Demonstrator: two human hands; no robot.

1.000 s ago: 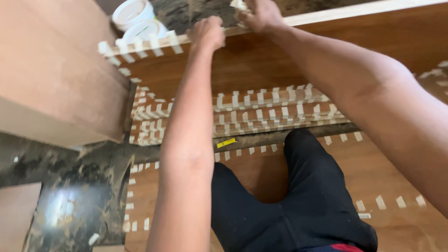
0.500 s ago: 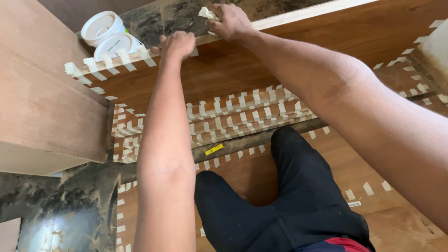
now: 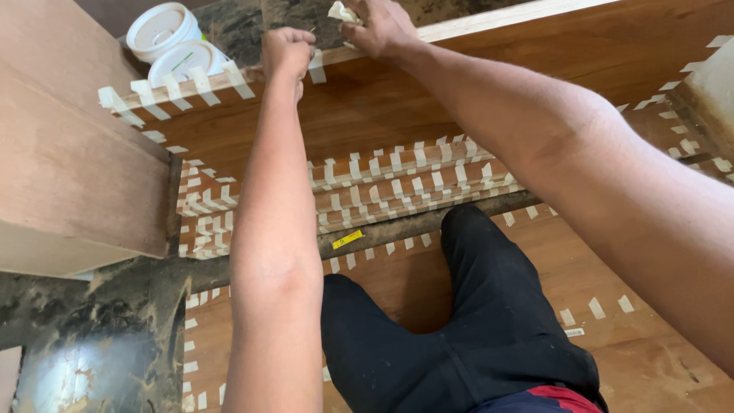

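The strip of pale tape (image 3: 316, 67) sits folded over the far edge of the long wooden panel (image 3: 474, 84), right where the light edge banding runs, and both hands are on it. The left hand (image 3: 287, 52) is curled shut into a fist, pinching or pressing the tape against the edge; whether the fingertips really grip it I cannot tell. The right hand (image 3: 380, 29) is closed around a crumpled wad of tape (image 3: 341, 12), just beside the left, resting on the same edge.

More tape strips (image 3: 191, 82) line that edge to the left, and a stack of narrower boards (image 3: 397, 187), banded with tape all along, lies nearer, in front of the dark-trousered knee (image 3: 489, 306). Two white lidded tubs (image 3: 172, 44) stand just beyond the panel, near the left hand. A big plain board (image 3: 69, 153) sits to the left, over a grimy dark floor (image 3: 92, 344).

To my eye the risk is the reach: both arms are stretched far out, so a slip of weight could shove the panel, peel the banding loose, or knock the tubs. A strip pressed down crooked would leave the edge unclamped there
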